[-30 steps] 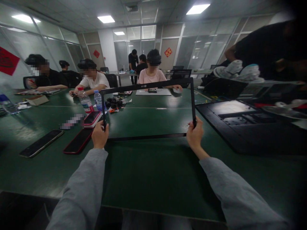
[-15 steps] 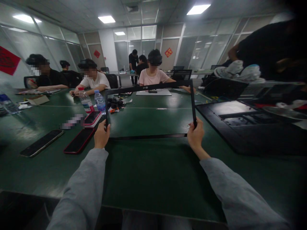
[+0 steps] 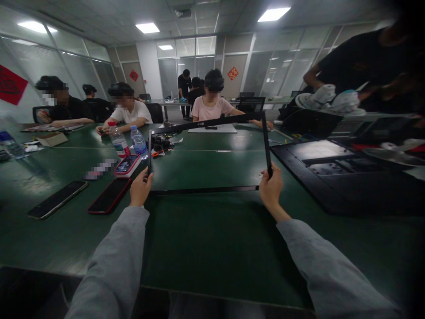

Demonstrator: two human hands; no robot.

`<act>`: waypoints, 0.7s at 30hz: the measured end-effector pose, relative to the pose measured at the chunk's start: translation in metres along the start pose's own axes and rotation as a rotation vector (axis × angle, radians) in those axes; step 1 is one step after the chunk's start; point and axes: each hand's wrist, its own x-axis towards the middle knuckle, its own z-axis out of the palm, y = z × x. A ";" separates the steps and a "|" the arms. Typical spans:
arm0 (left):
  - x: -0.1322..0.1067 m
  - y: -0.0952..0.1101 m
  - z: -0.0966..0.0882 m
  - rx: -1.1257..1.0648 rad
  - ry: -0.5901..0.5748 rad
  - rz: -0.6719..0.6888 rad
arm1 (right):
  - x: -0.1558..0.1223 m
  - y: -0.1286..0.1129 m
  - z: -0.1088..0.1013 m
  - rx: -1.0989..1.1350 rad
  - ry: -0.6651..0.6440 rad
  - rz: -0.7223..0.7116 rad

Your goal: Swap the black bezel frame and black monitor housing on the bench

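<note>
I hold a thin black rectangular screen bezel (image 3: 206, 124) upright over the green table (image 3: 212, 239). Its lower bar rests on or just above the tabletop. My left hand (image 3: 140, 189) is closed on the bezel's left side bar near the bottom corner. My right hand (image 3: 270, 188) is closed on the right side bar near its bottom corner. The frame is empty in the middle, and the table shows through it. Its top bar slopes down to the left.
A dismantled black laptop body (image 3: 335, 175) lies to the right. Phones (image 3: 109, 196) and water bottles (image 3: 119, 139) sit to the left. Several people sit across the table; a person in black (image 3: 361, 62) leans in at the right.
The bezel's left side has twisted: its upper left corner moved right and lower, so the frame looks narrower and skewed. Both hands keep their grips.
</note>
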 end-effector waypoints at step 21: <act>0.000 -0.013 0.010 0.186 -0.036 0.127 | -0.002 0.029 0.013 -0.021 -0.174 0.124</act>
